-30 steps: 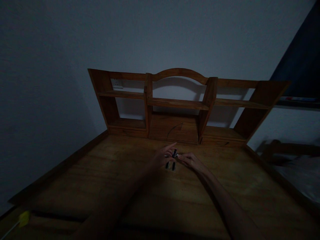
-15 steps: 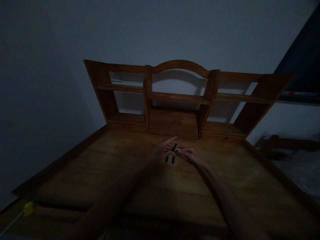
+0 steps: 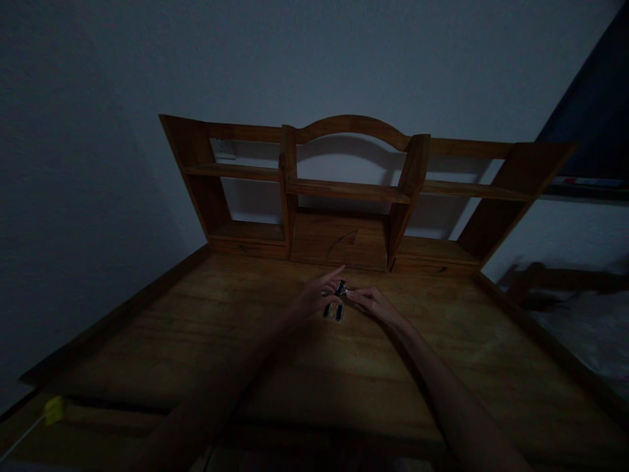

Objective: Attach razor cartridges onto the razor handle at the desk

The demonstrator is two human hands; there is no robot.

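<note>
At the far left, near the desk's front corner, a small yellow object (image 3: 54, 410) sits at the end of a thin pale line. Behind the wide, flat desk of yellowish-brown wood (image 3: 196, 341), an open brown wooden shelf unit with an arched middle rail (image 3: 351, 192) spans the back, and a pale wall socket (image 3: 225, 149) shows through its upper left opening. Near the middle of the desk, the left hand (image 3: 314, 296) has its fingers curled at the small black-and-silver metallic piece (image 3: 341, 288), its index finger stretched out; the thumb and fingers appear closed around the dark end. Just below that piece, a small flat item with two dark strips (image 3: 333, 311) lies on the wood. From the right, the right hand (image 3: 372, 301) pinches the silvery end between thumb and fingertips. At the far right, beyond the desk's edge, is a dark wooden piece of furniture (image 3: 570, 280).
</note>
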